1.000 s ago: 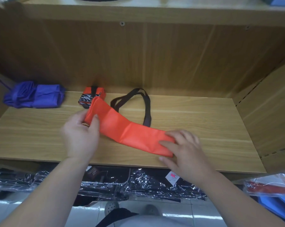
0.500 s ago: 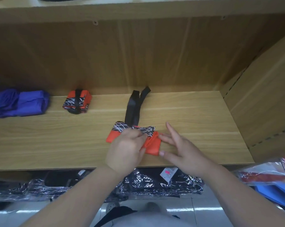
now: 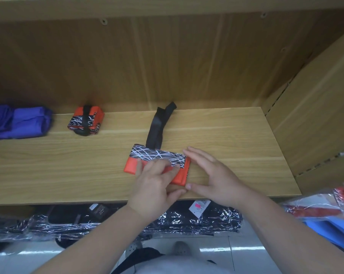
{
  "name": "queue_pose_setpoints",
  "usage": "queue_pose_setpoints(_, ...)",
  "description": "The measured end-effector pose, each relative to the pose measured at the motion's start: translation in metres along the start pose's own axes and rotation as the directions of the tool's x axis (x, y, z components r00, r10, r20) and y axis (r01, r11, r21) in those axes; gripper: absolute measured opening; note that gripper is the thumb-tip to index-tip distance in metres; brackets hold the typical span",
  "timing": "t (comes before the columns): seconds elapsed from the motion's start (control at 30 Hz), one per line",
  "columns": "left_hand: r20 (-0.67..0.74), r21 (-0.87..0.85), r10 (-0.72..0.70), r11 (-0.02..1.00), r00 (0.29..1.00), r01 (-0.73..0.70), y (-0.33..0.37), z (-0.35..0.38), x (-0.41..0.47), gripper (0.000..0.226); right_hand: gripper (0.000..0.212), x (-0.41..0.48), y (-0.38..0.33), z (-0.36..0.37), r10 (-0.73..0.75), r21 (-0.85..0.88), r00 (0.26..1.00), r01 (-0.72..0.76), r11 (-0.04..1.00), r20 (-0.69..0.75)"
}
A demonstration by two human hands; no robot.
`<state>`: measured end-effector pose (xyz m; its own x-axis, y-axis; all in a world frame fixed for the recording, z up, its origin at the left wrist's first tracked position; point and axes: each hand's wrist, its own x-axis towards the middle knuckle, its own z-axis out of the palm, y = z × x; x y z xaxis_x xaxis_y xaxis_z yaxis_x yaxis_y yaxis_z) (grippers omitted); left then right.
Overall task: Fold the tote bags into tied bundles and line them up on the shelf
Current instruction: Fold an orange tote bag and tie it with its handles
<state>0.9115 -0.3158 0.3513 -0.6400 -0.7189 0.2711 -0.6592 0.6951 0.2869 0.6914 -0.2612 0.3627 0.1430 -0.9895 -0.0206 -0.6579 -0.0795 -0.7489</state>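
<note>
Inspection finds the folded orange tote bag [image 3: 159,155] lying flat on the shelf [image 3: 68,175], close to the board's front edge. Its long axis runs left to right, with the right end skewed slightly toward the person. Its black straps [image 3: 157,127] leave the bag's far long edge, left of middle, and trail straight away from it toward the back panel, roughly square to that axis. The left hand [image 3: 153,186] lies on the bag's near half, fingers bent and pressing down on the fabric; we see no pinch or grasp. The right hand [image 3: 214,175] is spread, fingers straight, its fingertips and thumb bracketing the bag's right end and gripping nothing. A tied orange bundle [image 3: 86,121] sits well to the bag's left and farther back, with a purple bundle [image 3: 18,123] beyond that. We judge tying to be the next step. The straps lie beyond the bag from both hands, so one must reach across it. The left fingers are nearer the strap root, but they are pinning the fold.
</note>
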Motion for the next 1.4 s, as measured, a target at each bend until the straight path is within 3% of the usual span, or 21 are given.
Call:
queue_pose_setpoints(0.13,0.046,-0.01,-0.081,0.997,0.996,0.082,-0.001,-0.002,0.001,0.065,0.068,0.007,0.006,0.007,-0.095,-0.122,0.995,0.093,0.988,-0.006)
queue_pose_setpoints(0.27,0.096,-0.069,-0.043,0.996,0.994,0.049,-0.012,-0.004,-0.001,0.076,0.067,0.012,0.002,0.008,-0.088,-0.127,0.996,0.085,0.988,-0.012)
queue_pose_setpoints(0.33,0.113,-0.115,-0.032,0.992,0.993,0.045,-0.017,-0.008,-0.008,0.082,0.067,0.009,-0.001,0.012,-0.12,-0.212,0.993,0.115,0.97,-0.01)
queue_pose_setpoints(0.47,0.138,-0.102,0.022,0.995,0.99,-0.007,-0.028,-0.011,-0.033,0.092,0.055,-0.002,-0.01,0.033,-0.202,-0.366,0.965,0.129,0.921,-0.168)
queue_pose_setpoints(0.6,-0.011,-0.132,0.06,0.989,0.998,-0.06,-0.035,-0.004,-0.047,0.063,0.042,-0.012,-0.029,0.05,-0.318,-0.482,0.91,0.16,0.861,-0.266)
queue_pose_setpoints(0.73,-0.015,-0.195,0.078,0.978,0.997,-0.079,-0.04,-0.012,-0.045,0.045,0.047,-0.012,-0.039,0.046,-0.364,-0.544,0.918,0.227,0.808,-0.156)
queue_pose_setpoints(0.83,0.054,-0.316,0.032,0.949,0.998,-0.014,-0.045,-0.021,-0.043,0.045,0.062,-0.004,-0.043,0.029,-0.339,-0.567,0.94,0.264,0.78,-0.03)
queue_pose_setpoints(0.97,0.126,-0.5,-0.048,0.859,0.991,0.105,-0.04,-0.038,-0.037,0.028,0.057,0.012,-0.046,0.007,-0.312,-0.631,0.949,0.273,0.726,0.051)
queue_pose_setpoints(1.07,0.223,-0.592,-0.138,0.767,0.965,0.246,-0.039,-0.044,-0.035,0.02,0.072,0.024,-0.051,0.002,-0.171,-0.514,0.979,0.202,0.834,0.107)
queue_pose_setpoints(1.17,0.221,-0.616,-0.252,0.713,0.942,0.335,-0.034,-0.044,-0.033,0.033,0.079,0.032,-0.049,0.011,-0.079,-0.297,0.995,0.094,0.95,0.062)
queue_pose_setpoints(1.3,0.185,-0.583,-0.312,0.728,0.932,0.36,-0.025,-0.044,-0.02,0.027,0.033,0.04,-0.05,0.022,0.115,0.016,0.992,-0.115,0.993,-0.059)
queue_pose_setpoints(1.4,0.133,-0.535,-0.346,0.764,0.929,0.361,-0.03,-0.04,-0.008,0.019,0.017,0.047,-0.049,0.027,0.076,-0.057,0.988,-0.085,0.995,-0.135)
